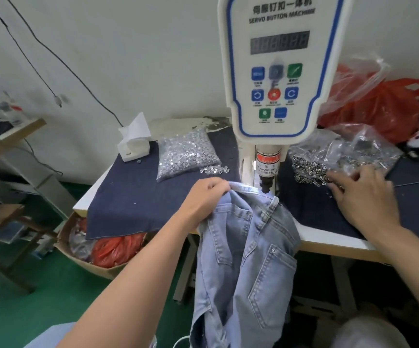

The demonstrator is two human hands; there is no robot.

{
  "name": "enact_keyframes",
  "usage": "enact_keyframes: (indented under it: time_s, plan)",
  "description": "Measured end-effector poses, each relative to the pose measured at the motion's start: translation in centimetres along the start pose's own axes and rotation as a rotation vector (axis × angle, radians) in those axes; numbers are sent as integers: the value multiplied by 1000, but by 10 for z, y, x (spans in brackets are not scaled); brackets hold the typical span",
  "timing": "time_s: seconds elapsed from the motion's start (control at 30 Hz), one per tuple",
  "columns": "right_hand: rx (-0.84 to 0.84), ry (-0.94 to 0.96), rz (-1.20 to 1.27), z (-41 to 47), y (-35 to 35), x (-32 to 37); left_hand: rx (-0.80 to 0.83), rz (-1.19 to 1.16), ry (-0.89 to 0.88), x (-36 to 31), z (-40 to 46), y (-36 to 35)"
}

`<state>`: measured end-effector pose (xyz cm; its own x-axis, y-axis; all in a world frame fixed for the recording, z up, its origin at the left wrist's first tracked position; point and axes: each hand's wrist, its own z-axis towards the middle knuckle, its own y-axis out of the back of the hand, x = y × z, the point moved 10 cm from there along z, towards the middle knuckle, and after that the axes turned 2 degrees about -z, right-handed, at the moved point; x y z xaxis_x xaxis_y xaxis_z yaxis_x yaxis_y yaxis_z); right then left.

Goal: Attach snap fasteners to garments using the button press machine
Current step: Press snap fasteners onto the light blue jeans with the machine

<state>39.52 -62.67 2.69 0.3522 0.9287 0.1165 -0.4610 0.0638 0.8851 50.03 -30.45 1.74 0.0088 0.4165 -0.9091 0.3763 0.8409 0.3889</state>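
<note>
A white servo button machine [278, 71] stands on the table, its black punch head [266, 185] just above the waistband of light blue jeans [248, 247]. The jeans hang off the table's front edge. My left hand [203, 197] grips the waistband at its left end, next to the punch. My right hand [361, 194] is blurred; its fingers reach into a loose pile of small metal ring fasteners [308, 172] spilling from a clear bag [349, 151]. Whether it holds a fastener I cannot tell.
A clear bag of shiny fasteners [185, 154] and a white tissue box [133, 144] lie on the dark blue cloth [133, 199] at left. Red plastic bags [384, 109] sit at the back right. A cardboard box [98, 249] stands on the green floor.
</note>
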Motion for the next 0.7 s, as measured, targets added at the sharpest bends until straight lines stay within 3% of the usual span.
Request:
enact_keyframes:
  time_s: [0.17, 0.43, 0.7]
  plan:
    - [39, -15, 14, 3, -3, -3, -35, -133, -49, 15, 7, 0]
    - [-40, -13, 38, 3, 5, -6, -89, -77, -18, 24, 8, 4]
    - [-146, 12, 209, -3, 19, -7, -452, 171, -102, -19, -28, 42]
